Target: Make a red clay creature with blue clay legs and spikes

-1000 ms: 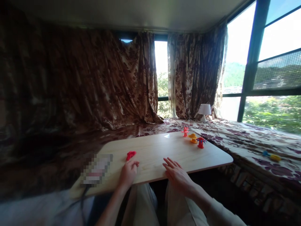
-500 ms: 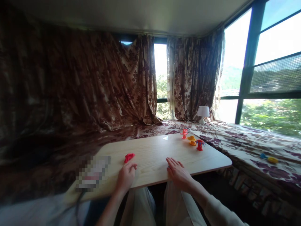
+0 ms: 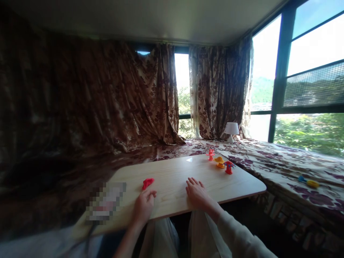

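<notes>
I sit at a pale wooden table [image 3: 172, 172]. My left hand [image 3: 143, 207] rests on its near edge with the fingers loosely curled and nothing in them, just below a small red toy piece [image 3: 148, 183]. My right hand [image 3: 197, 193] lies flat on the tabletop, fingers stretched out and apart, holding nothing. At the table's far right corner stand three small toy figures: a red one [image 3: 210, 154], an orange one [image 3: 219, 162] and a red-and-blue one [image 3: 229, 167].
A blurred-out flat object [image 3: 106, 201] lies at the table's near left. A flowered cloth [image 3: 282, 165] covers the ledge around the table, with a blue-and-yellow toy [image 3: 309, 182] on it at right. A small white lamp [image 3: 231, 129] stands by the patterned curtains [image 3: 217, 93].
The view has tipped slightly. My right hand has edged a little forward and left on the table. My left hand has stayed near the red piece.
</notes>
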{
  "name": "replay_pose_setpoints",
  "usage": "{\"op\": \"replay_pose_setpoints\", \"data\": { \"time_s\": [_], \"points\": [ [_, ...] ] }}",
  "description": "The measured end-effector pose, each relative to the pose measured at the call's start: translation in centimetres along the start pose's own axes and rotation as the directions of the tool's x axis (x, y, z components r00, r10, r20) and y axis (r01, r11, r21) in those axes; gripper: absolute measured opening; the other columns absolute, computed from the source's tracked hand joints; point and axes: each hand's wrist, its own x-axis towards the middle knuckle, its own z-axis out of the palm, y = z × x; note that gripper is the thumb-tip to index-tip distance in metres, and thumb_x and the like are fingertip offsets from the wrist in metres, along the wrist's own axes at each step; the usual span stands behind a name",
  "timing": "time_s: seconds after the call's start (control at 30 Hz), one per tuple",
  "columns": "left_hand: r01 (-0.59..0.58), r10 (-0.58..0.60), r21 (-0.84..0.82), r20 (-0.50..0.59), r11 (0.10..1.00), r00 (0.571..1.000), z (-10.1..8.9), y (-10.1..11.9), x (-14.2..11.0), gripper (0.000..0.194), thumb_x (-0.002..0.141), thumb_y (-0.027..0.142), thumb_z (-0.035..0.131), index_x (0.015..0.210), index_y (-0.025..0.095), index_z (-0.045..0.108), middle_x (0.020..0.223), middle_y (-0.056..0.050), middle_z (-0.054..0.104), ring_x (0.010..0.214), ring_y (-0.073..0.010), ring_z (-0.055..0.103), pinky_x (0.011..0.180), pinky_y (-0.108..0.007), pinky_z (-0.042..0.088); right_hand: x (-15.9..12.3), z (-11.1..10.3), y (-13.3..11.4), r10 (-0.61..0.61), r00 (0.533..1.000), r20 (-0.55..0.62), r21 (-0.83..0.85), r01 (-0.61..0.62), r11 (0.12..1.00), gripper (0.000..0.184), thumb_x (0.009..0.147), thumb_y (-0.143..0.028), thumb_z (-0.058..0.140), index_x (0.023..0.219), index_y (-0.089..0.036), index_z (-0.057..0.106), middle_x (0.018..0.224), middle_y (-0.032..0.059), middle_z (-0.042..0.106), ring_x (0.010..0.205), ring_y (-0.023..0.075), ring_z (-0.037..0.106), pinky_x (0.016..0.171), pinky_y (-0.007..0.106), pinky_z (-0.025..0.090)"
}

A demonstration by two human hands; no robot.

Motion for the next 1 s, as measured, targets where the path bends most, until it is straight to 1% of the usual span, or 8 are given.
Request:
{"op": "replay_pose_setpoints", "data": {
  "time_s": [0.1, 0.2, 0.33, 0.43, 0.57, 0.7, 0.83, 1.0],
  "points": [
    [0.002, -0.003, 0.007, 0.006, 1.0, 1.0, 0.1, 0.0, -0.1, 0.023, 0.069, 0.02, 0.046, 0.069, 0.019, 0.068, 0.071, -0.005, 0.071, 0.077, -0.0231, 0.066, 0.079, -0.036, 0.049, -1.8, 0.4, -1.1, -0.129, 0.992, -0.004, -0.026, 0.129, 0.991, 0.047, 0.09, -0.019, 0.034, 0.135, -0.009, 0.045, 0.148, 0.0144, 0.034, 0.139, 0.0266, 0.024, 0.111, 0.046, 0.022],
    [0.003, -0.003, 0.022, 0.013, 1.0, 1.0, 0.1, 0.1, -0.1, 0.023, 0.069, 0.019, 0.045, 0.069, 0.018, 0.068, 0.072, -0.006, 0.071, 0.078, -0.0233, 0.066, 0.08, -0.036, 0.049, -1.4, 0.9, -2.4, -0.205, 0.979, -0.007, -0.016, 0.205, 0.979, 0.046, 0.09, -0.02, 0.036, 0.132, -0.009, 0.05, 0.146, 0.0142, 0.038, 0.139, 0.0275, 0.023, 0.111, 0.046, 0.02],
    [-0.008, 0.008, 0.024, 0.019, 1.0, 1.0, -0.1, 0.2, -0.1, 0.024, 0.069, 0.021, 0.044, 0.068, 0.018, 0.068, 0.072, -0.007, 0.071, 0.078, -0.0241, 0.066, 0.08, -0.037, 0.049, 1.7, 1.1, -1.9, -0.094, 0.995, -0.014, -0.003, 0.094, 0.996, 0.043, 0.092, -0.022, 0.035, 0.13, -0.01, 0.051, 0.143, 0.0155, 0.043, 0.136, 0.0281, 0.03, 0.109, 0.048, 0.024],
    [-0.01, 0.01, 0.013, 0.017, 1.0, 1.0, -0.1, 0.2, 0.0, 0.024, 0.069, 0.022, 0.044, 0.068, 0.019, 0.067, 0.071, -0.006, 0.071, 0.076, -0.0241, 0.066, 0.078, -0.037, 0.049, 2.5, 0.7, -0.4, -0.053, 0.999, -0.01, -0.011, 0.052, 0.999, 0.043, 0.093, -0.021, 0.033, 0.13, -0.009, 0.051, 0.143, 0.0164, 0.043, 0.135, 0.029, 0.033, 0.107, 0.051, 0.028],
    [0.0, 0.0, 0.009, 0.011, 1.0, 1.0, 0.1, 0.0, 0.0, 0.023, 0.069, 0.022, 0.044, 0.066, 0.019, 0.067, 0.071, -0.006, 0.071, 0.075, -0.0236, 0.066, 0.078, -0.036, 0.049, -0.4, 0.3, 0.0, -0.072, 0.997, -0.02, -0.021, 0.071, 0.997, 0.047, 0.093, -0.021, 0.031, 0.137, -0.008, 0.043, 0.146, 0.0148, 0.038, 0.137, 0.0272, 0.029, 0.11, 0.048, 0.024],
    [0.011, -0.011, 0.02, 0.02, 1.0, 1.0, 0.1, -0.1, 0.0, 0.023, 0.068, 0.021, 0.045, 0.069, 0.019, 0.068, 0.072, -0.006, 0.071, 0.077, -0.0234, 0.066, 0.08, -0.036, 0.049, -2.8, 0.4, -1.6, -0.189, 0.981, -0.034, 0.001, 0.189, 0.982, 0.046, 0.092, -0.021, 0.033, 0.135, -0.01, 0.047, 0.146, 0.0125, 0.038, 0.139, 0.0273, 0.024, 0.111, 0.045, 0.023],
    [0.01, -0.011, 0.03, 0.026, 1.0, 1.0, 0.0, 0.0, 0.0, 0.023, 0.068, 0.021, 0.045, 0.07, 0.018, 0.068, 0.072, -0.006, 0.072, 0.077, -0.0238, 0.066, 0.08, -0.036, 0.049, -0.5, 0.8, -2.8, -0.17, 0.984, -0.058, 0.021, 0.171, 0.985, 0.044, 0.092, -0.025, 0.036, 0.129, -0.009, 0.052, 0.142, 0.0159, 0.044, 0.137, 0.03, 0.028, 0.11, 0.049, 0.023],
    [0.002, -0.002, 0.013, 0.016, 1.0, 1.0, -0.2, 0.1, 0.0, 0.024, 0.068, 0.023, 0.044, 0.07, 0.019, 0.068, 0.07, -0.006, 0.072, 0.075, -0.0238, 0.066, 0.078, -0.036, 0.05, 2.2, 0.5, -1.3, -0.089, 0.996, -0.025, 0.023, 0.09, 0.996, 0.046, 0.093, -0.031, 0.036, 0.13, -0.008, 0.05, 0.142, 0.0176, 0.043, 0.136, 0.0318, 0.03, 0.108, 0.054, 0.025]
  ]
}}
